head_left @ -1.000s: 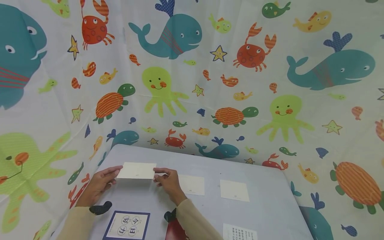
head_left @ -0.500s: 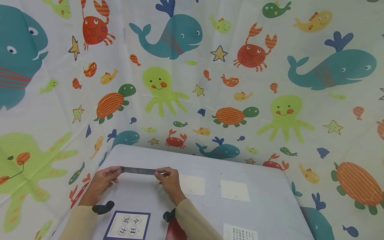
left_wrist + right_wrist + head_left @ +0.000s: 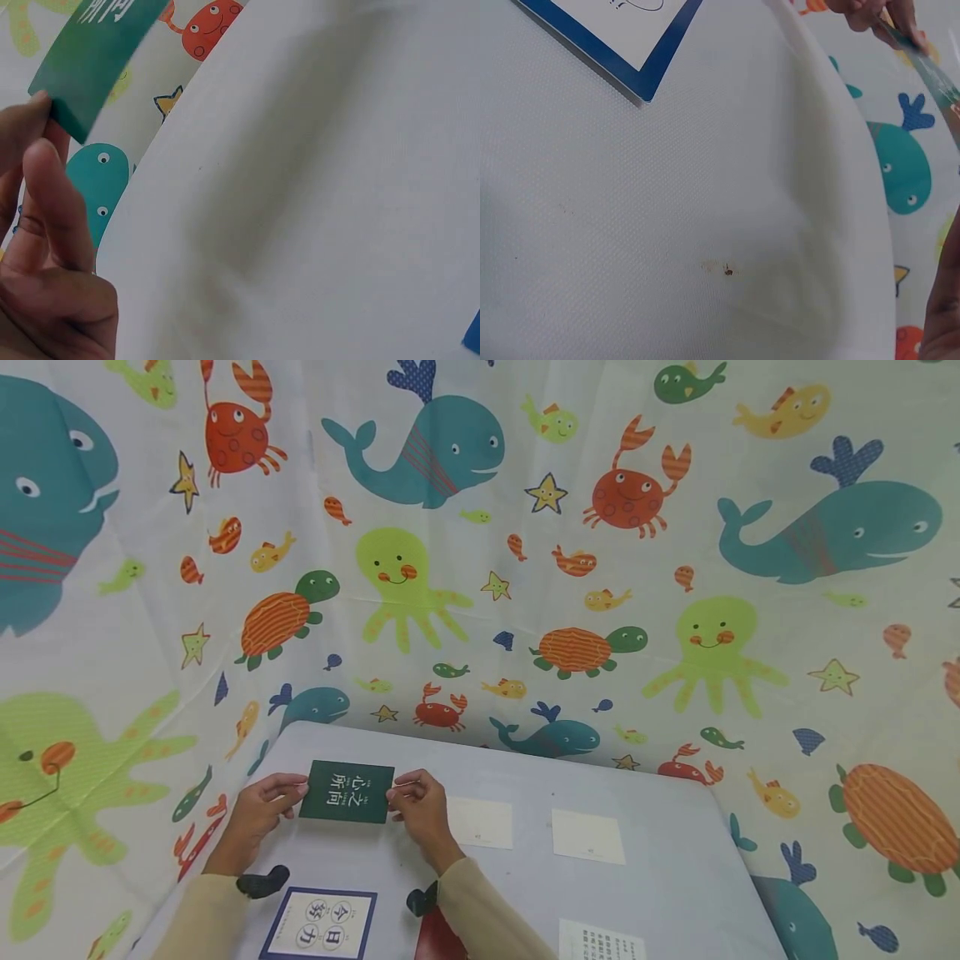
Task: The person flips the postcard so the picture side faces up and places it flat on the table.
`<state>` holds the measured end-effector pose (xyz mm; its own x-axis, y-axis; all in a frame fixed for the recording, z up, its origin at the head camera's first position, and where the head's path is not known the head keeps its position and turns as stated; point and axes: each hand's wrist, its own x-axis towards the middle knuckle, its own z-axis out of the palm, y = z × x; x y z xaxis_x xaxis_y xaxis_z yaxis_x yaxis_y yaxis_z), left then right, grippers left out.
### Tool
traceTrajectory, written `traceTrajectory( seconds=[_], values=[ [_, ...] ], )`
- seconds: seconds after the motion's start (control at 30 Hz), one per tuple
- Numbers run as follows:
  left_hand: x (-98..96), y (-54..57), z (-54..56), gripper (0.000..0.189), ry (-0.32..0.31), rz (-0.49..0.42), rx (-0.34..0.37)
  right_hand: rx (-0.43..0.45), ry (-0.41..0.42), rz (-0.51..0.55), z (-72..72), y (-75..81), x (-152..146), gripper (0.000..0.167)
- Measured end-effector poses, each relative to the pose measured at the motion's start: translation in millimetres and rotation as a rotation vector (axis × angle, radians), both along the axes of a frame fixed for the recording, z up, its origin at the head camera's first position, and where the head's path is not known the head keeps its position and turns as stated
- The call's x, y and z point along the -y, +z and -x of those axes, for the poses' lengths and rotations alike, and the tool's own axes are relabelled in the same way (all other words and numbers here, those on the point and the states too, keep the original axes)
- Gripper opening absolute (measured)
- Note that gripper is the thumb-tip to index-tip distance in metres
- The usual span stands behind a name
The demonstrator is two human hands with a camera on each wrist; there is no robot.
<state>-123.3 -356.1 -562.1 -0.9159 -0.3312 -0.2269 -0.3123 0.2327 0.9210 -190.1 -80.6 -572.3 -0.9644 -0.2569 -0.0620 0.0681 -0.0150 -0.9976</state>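
A dark green card (image 3: 347, 792) with white Chinese characters is held up above the table, its printed face toward the head camera. My left hand (image 3: 261, 817) pinches its left edge between thumb and fingers. At the opposite edge my right hand (image 3: 424, 814) pinches the card the same way. The left wrist view shows the thumb and fingers at one corner of the green card (image 3: 94, 64), with its shadow on the table below. In the right wrist view, the card (image 3: 934, 75) appears nearly edge-on, and only part of the right hand (image 3: 943, 300) shows.
Two white cards (image 3: 480, 823) (image 3: 587, 837) lie face down on the white table (image 3: 675, 860). A blue-bordered card (image 3: 318, 923) rests near the front left, with a red item (image 3: 438, 937) beside it. A white card with printed text (image 3: 600, 941) lies front right. A sea-animal curtain (image 3: 480, 610) stands behind.
The card in both hands has turned over: its white back showed first, then its thin edge, and now its green printed face. Both hands stay in nearly the same place.
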Motion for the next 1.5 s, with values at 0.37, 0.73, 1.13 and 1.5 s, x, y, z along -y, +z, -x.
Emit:
traceTrajectory(
  seconds=[0.37, 0.73, 1.13, 1.5],
  values=[
    [-2.0, -0.1, 2.0, 0.055, -0.014, 0.011, 0.0, 0.012, 0.008, 0.005, -0.3, -0.3, -2, 0.013],
    [5.0, -5.8, 1.1, 0.062, -0.067, 0.022, -0.005, 0.043, 0.026, -0.045, -1.9, -4.9, 0, 0.026],
    [6.7, -10.6, 3.7, 0.056, -0.076, 0.069, 0.004, 0.023, 0.042, -0.103, -2.3, -6.7, 0, 0.037],
    [-1.4, -21.2, 6.1, 0.049, -0.076, 0.161, 0.003, 0.031, 0.013, -0.184, 0.5, -15.6, 3, 0.041]
  ],
)
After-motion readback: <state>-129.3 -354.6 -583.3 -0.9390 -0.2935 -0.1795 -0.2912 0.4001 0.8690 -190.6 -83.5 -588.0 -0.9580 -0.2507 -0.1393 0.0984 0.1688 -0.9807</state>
